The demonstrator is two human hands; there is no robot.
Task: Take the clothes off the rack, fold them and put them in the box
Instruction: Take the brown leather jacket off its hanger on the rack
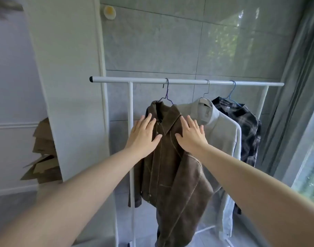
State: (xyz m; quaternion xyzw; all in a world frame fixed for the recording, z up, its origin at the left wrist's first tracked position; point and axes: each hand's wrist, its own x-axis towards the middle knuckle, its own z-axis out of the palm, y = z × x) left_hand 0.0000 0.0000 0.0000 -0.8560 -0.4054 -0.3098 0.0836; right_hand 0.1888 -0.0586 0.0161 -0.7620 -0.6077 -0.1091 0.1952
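Note:
A white clothes rack (186, 81) stands against the grey tiled wall. Three garments hang from its bar on wire hangers: a brown jacket (172, 172) nearest, a light grey shirt (222, 132) behind it, and a dark plaid shirt (249, 129) at the far right. My left hand (143, 134) lies flat on the jacket's left shoulder with straight, spread fingers. My right hand (191, 134) lies flat on the jacket's right shoulder, just right of the collar, fingers also straight. Neither hand grips the fabric. No box is in view.
A white panel or cabinet side (67, 86) stands left of the rack. Flattened cardboard (42, 154) leans behind it at the far left. A grey curtain (295, 86) and a window (311, 166) fill the right edge.

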